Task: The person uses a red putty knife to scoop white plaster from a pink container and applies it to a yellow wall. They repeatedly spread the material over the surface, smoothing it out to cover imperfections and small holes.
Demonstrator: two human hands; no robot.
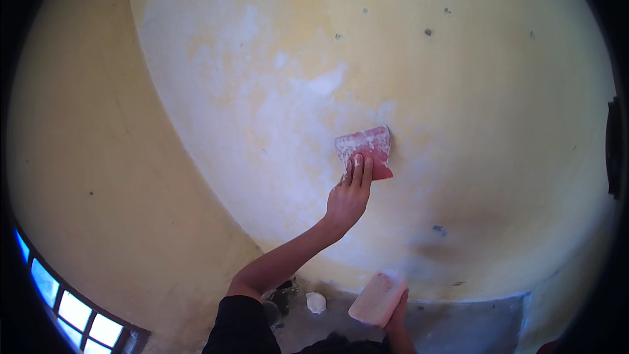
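Note:
My left hand (349,200) reaches up from below and presses a red flexible spreader (373,160), smeared with white paste, against the yellow wall (498,118). Its fingers lie over the spreader's face and the thumb is hidden. Uneven white patches (216,118) cover much of the wall left of and above the spreader. Low on the right, my right hand (397,314) grips a pale pink rectangular object (373,298), like a board or shallow tray, held out over the grey floor.
A wall corner curves down the left side beside a plain yellow wall (98,144). A paned window (75,308) is at the lower left. On the grey floor (465,321) lie a white lump (316,303) and dark items (282,298). A dark shape (613,147) sits at the right edge.

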